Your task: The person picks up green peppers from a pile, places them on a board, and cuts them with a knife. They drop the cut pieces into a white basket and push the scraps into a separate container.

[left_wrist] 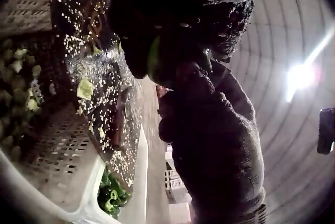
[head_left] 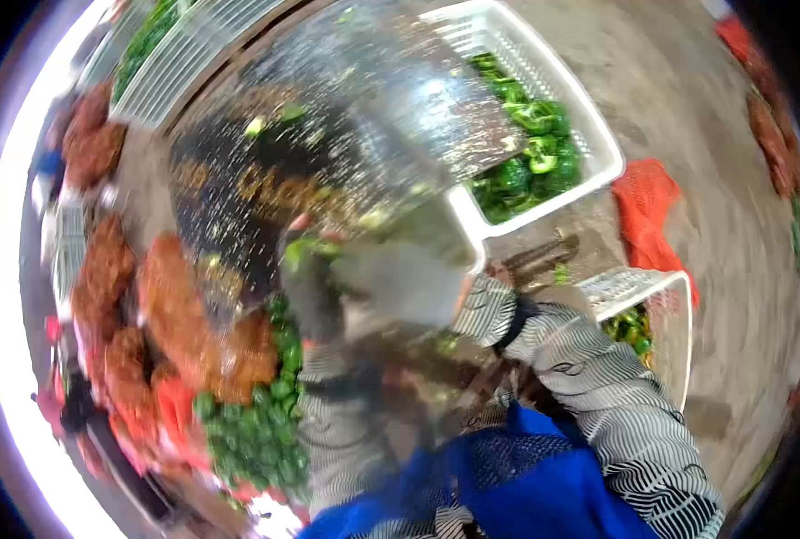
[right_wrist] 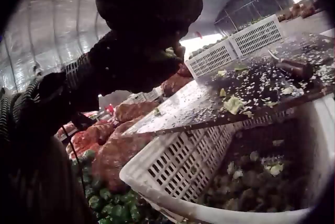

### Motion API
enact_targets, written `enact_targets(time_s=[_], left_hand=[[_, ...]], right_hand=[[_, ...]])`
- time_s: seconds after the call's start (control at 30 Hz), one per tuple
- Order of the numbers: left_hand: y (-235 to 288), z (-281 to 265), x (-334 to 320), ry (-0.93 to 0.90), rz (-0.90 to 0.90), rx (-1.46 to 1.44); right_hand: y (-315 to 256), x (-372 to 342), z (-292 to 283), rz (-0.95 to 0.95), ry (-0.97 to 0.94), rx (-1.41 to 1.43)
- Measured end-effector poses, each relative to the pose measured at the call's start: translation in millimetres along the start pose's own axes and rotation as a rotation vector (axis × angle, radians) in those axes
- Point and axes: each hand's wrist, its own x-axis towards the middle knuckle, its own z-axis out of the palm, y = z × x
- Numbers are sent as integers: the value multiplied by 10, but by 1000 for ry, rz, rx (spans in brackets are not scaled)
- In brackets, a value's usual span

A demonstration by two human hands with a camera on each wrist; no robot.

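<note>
Both hands wear dark-grey work gloves and meet over the near edge of a wet dark board (head_left: 391, 85). My left hand (head_left: 317, 301) grips a green pepper (head_left: 301, 253), which shows beside the dark fingers in the left wrist view as a green sliver. My right hand (head_left: 400, 286), motion-blurred in the head view, comes in close from the right. In the left wrist view the right hand (left_wrist: 220, 124) has bent fingers right up against the left hand; I cannot tell what they hold. Pale seeds and pepper scraps (right_wrist: 233, 104) litter the board.
A white crate (head_left: 611, 166) of cut green peppers stands partly under the board's right side. Another white crate (head_left: 687, 332) holds scraps nearer the body. A red mesh bag (head_left: 647, 216) lies between them. Orange mesh sacks (head_left: 180, 296) and heaped green peppers (head_left: 256, 440) sit at the left.
</note>
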Motion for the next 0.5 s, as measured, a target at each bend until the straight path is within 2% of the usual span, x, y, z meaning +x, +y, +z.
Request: enact_targets(time_s=[0.03,0.07,0.13,0.17,0.2,0.23,0.27,0.33,0.4,0.43,0.5], left_hand=[[-356,-238,56,-129,-3,-175],[-643,-517,125,-238,-5,-340],[-389,-392,129,-446,-380,-1188],[-204,-181,22,-133,-238,-638],[-113,-66,-32,174,-90,-85],[-118,-32,36,281,-179,-114],[-189,-44,35,289,-175,-117],[-287,-11,14,44,145,223],[-101,174,-31,-182,422,515],[16,286,-90,-250,333,344],[366,494,-283,-195,62,-298]], right_hand=[[91,-70,-140,40,32,-32],[116,-86,-238,77,-38,-56],[19,-41,-300,124,-200,-79],[-22,-41,-286,141,-287,-83],[-28,-69,-240,137,-287,-89],[-24,-117,-160,157,-46,-105],[-75,-159,-112,173,195,-118],[-206,-187,-140,163,446,-89],[-68,-113,-382,178,252,80],[21,-66,-480,185,143,163],[444,32,-473,-14,676,-83]])
